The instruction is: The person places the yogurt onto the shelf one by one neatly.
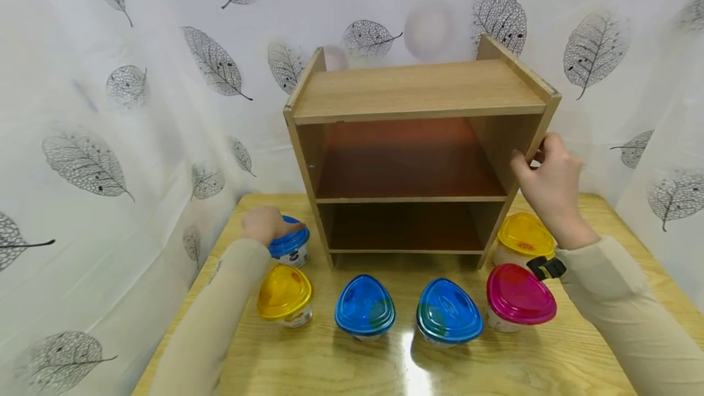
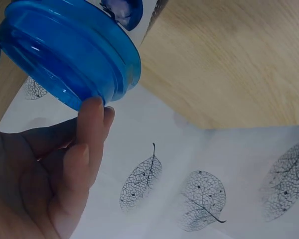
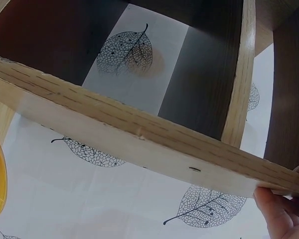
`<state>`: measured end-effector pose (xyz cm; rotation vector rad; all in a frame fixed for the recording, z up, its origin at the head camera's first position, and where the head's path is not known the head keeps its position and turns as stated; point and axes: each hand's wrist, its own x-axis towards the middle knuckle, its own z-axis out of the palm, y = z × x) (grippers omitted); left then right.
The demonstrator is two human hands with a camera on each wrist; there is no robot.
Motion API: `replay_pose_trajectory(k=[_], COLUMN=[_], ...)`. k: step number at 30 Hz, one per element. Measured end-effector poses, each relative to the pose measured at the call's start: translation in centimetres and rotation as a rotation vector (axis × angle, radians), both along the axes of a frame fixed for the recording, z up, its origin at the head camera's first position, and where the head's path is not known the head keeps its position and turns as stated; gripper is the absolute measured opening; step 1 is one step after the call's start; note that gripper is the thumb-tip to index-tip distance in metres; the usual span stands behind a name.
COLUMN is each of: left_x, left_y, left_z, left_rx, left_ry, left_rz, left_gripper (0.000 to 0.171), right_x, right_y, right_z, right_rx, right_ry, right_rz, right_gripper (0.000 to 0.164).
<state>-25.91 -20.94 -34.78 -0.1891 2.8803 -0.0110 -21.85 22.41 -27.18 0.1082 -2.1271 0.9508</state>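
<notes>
My left hand (image 1: 266,225) is at the tub with a blue lid (image 1: 288,240) left of the wooden shelf unit (image 1: 412,90). In the left wrist view its fingertips (image 2: 92,107) touch the lid's rim, and part of the thumb shows at the opposite side of the lid. On the other side, my right hand (image 1: 552,182) grips the front edge of the shelf unit's right side panel, thumb on the inner side and fingers outside. The right wrist view shows that panel (image 3: 139,132) close up with the fingers (image 3: 271,211) against it.
A yellow-lidded tub (image 1: 285,292), two blue-lidded tubs (image 1: 365,305) and a pink-lidded tub (image 1: 519,295) stand before the shelf unit. Another yellow-lidded tub (image 1: 525,234) is by its right side. A leaf-patterned curtain (image 1: 165,109) hangs behind the wooden table (image 1: 308,365).
</notes>
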Motion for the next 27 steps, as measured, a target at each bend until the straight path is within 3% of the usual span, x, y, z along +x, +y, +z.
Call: replay_pose_trajectory(k=[18, 23, 27], left_x=[0.7, 0.9, 0.9], left_y=[-0.6, -1.1, -1.3], left_z=[0.8, 0.9, 0.8], left_rx=[0.099, 0.102, 0.091], left_ry=[-0.006, -0.025, -0.02], left_rz=[-0.081, -0.099, -0.075], left_gripper=[0.058, 0.062, 0.072], right_x=[0.1, 0.1, 0.0], right_y=[-0.1, -0.1, -0.1], right_z=[0.2, 0.2, 0.1], right_rx=[0.0, 0.007, 0.013], right_ry=[-0.013, -0.018, -0.004], right_rz=[0.0, 0.0, -0.001], right_gripper=[0.025, 0.026, 0.026])
